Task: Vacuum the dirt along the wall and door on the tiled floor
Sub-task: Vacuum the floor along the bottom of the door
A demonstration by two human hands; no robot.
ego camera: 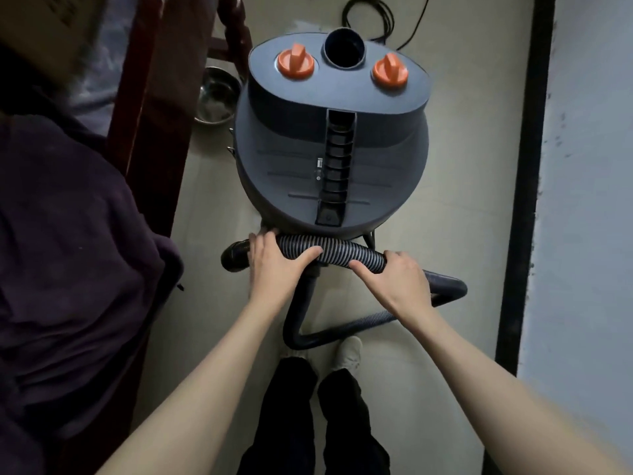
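Observation:
A dark grey drum vacuum cleaner (pixel 329 138) with two orange knobs and a round port on top stands on the pale tiled floor (pixel 455 214) in front of me. Its ribbed hose (pixel 339 250) runs across just below the drum, then loops down to the floor near my feet. My left hand (pixel 274 265) grips the hose near its black end cuff (pixel 234 257). My right hand (pixel 399 279) grips the hose further right. The wall (pixel 582 200) with a black skirting strip (pixel 527 200) runs along the right.
A dark red wooden furniture frame (pixel 154 132) and a purple cloth (pixel 75 252) fill the left side. A steel bowl (pixel 215 96) sits on the floor beside the vacuum. A black cable (pixel 380 18) lies coiled beyond it. My shoes (pixel 347 353) stand under the hose loop.

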